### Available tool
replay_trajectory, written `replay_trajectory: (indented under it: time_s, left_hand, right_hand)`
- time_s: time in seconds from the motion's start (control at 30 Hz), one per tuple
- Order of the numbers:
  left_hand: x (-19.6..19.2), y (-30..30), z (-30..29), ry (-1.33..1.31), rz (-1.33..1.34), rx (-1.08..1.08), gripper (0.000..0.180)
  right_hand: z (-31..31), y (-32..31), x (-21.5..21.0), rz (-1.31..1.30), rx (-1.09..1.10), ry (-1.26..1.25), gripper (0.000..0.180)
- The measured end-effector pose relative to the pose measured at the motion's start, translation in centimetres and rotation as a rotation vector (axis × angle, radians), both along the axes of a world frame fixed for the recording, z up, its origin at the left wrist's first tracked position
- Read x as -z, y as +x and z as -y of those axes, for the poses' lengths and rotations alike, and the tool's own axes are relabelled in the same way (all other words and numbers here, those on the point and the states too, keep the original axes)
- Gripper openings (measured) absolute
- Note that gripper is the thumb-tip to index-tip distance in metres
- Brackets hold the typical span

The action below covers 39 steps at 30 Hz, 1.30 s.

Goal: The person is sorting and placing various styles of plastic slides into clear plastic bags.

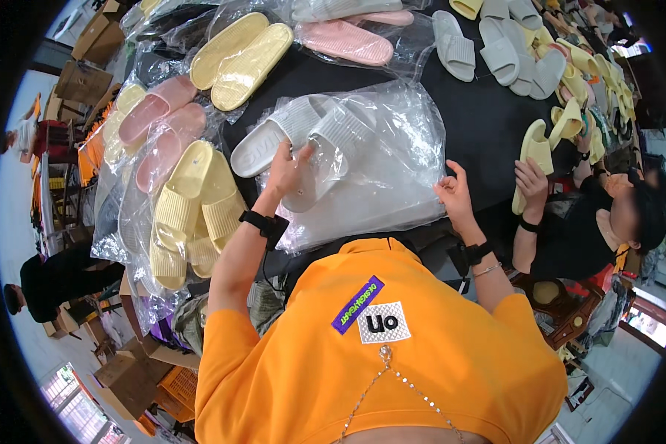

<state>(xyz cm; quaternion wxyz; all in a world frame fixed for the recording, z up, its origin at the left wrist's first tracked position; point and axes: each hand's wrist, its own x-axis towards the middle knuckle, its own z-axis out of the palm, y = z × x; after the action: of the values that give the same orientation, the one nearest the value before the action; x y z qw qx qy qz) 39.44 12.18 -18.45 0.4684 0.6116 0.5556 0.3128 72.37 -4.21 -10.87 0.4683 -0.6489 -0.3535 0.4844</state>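
A pair of light grey slippers [270, 140] lies on the table, mostly covered by a clear plastic bag [399, 155]. The heel end of one slipper sticks out at the left. My left hand [287, 169] grips the slippers at their near side, with its thumb raised and some fingers hidden. At the bag's right edge is my right hand [457, 198], its index finger and thumb apart and close to the film. Whether a fingertip touches the plastic is hard to make out.
Bagged yellow slippers [185, 192] and pink slippers [159, 111] crowd the left side. More yellow slippers [237, 59] and pink slippers [348, 43] lie at the back. Loose grey slippers [455, 46] sit back right. A co-worker [570, 229] at the right holds a yellow slipper [536, 148].
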Motion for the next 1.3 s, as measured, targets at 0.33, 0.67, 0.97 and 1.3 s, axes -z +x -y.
replay_trajectory:
  time_s: [0.33, 0.67, 0.97, 1.3]
  left_hand:
    - [-1.8, -1.2, -2.4, 0.032, -0.268, 0.135, 0.042]
    - [-3.0, 0.1, -1.1, 0.053, 0.096, 0.282, 0.031]
    - [-1.4, 4.2, -0.6, 0.289, -0.566, 0.143, 0.026]
    - [-2.9, -1.6, -0.8, 0.141, -0.172, -0.151, 0.023]
  right_hand:
    - [-11.4, 3.2, 1.2, 0.702, 0.072, 0.429, 0.039]
    - [-14.5, 1.5, 0.0, -0.045, 0.01, 0.075, 0.021]
    - [-14.3, 3.0, -0.6, 0.017, 0.123, 0.17, 0.025]
    - [-14.4, 8.7, -0.3, 0.013, 0.371, -0.007, 0.026]
